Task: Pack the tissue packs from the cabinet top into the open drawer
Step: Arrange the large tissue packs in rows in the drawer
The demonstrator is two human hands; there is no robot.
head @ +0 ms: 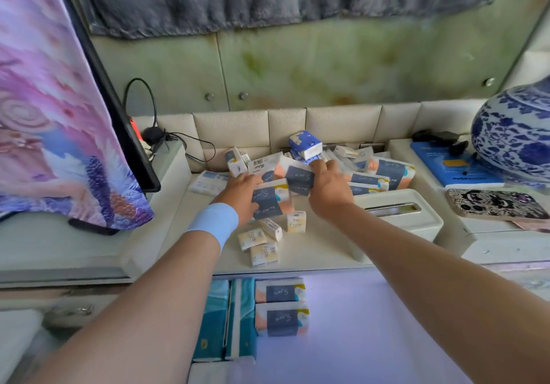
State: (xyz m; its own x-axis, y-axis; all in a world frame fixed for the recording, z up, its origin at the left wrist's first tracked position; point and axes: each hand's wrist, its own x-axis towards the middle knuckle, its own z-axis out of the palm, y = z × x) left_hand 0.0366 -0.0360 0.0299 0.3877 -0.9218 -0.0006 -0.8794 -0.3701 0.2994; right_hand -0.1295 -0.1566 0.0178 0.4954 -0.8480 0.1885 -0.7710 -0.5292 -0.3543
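Observation:
A heap of tissue packs (369, 172) lies on the cream cabinet top (321, 246). My left hand (238, 194) grips a navy-labelled pack (272, 197) at the heap's front. Beside it my right hand (327, 187) holds another navy-labelled pack (299, 177). Several small yellow-and-white pocket packs (263, 242) lie loose near the front edge. Below, the open drawer (372, 324) holds two navy-labelled packs (281, 306) and two teal packs (226, 321) along its left side.
A cream tissue box (395, 220) stands right of the heap. Further right are a blue-and-white vase (518, 136), a blue book (446, 166) and a patterned phone case (497, 205). A floral cloth (53, 116) hangs over a screen at left, with cables (166, 139) behind.

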